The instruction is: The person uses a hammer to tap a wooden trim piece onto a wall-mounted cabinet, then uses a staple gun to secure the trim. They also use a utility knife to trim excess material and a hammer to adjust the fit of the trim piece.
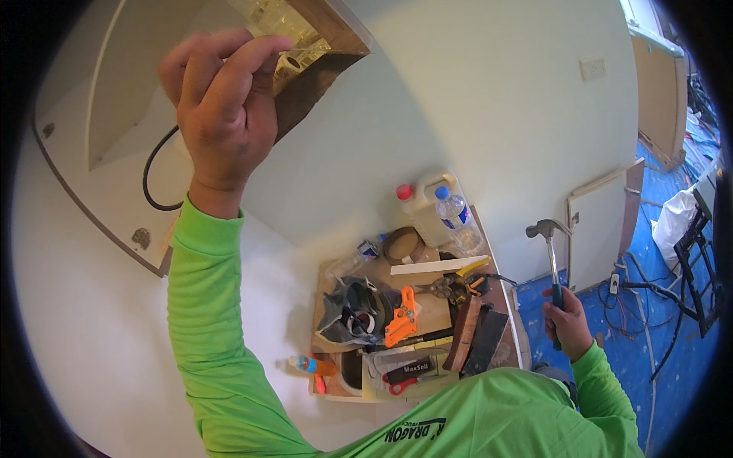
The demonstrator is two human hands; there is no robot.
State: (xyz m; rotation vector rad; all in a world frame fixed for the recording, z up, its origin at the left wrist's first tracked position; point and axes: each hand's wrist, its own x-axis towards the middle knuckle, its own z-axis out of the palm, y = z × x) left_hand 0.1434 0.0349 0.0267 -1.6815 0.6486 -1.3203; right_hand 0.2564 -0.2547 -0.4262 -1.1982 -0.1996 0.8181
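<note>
At the right of the frame, my right hand was clamped around the handle of the hammer, its head uppermost. My left hand was raised at upper left, fingers curled; whether they pinched anything, I couldn't tell. An orange tool lay at lower centre.

Shiny metal hammer, clear plastic bottle, matt cloth sleeve, smooth matt wall
</note>
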